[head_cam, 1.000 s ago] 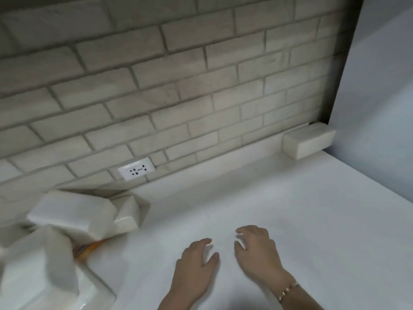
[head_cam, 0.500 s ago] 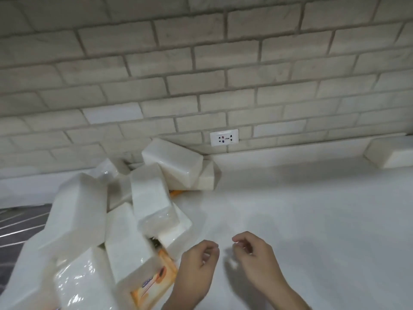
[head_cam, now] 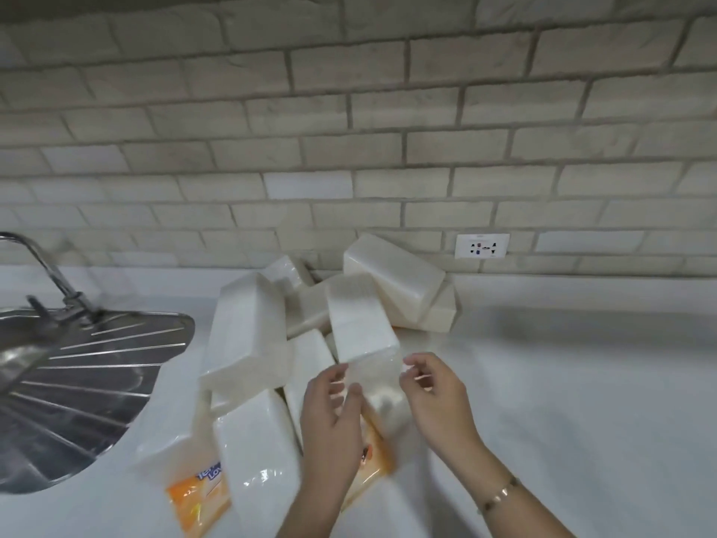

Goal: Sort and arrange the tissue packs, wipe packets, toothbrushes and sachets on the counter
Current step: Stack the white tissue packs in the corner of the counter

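Observation:
A loose heap of white tissue packs [head_cam: 248,328] lies on the white counter [head_cam: 582,382] between the sink and the wall socket. One pack [head_cam: 361,320] stands tilted at the front of the heap. Orange-printed packets [head_cam: 198,498] poke out from under the pile. My left hand [head_cam: 329,425] hovers over the heap's front, fingers apart, its fingertips at the tilted pack's clear wrapper end. My right hand [head_cam: 438,398] is just right of that pack, fingers curled, empty. Neither hand clearly grips anything.
A steel sink [head_cam: 77,382] with a ribbed drainboard and a tap [head_cam: 46,273] sits at the left. A brick-tiled wall runs behind, with a socket [head_cam: 482,245]. White counter stretches to the right of the heap.
The view has swung left, bringing the whole heap and the sink into sight. Both hands have moved left and up from bare counter to the tilted pack at the heap's front.

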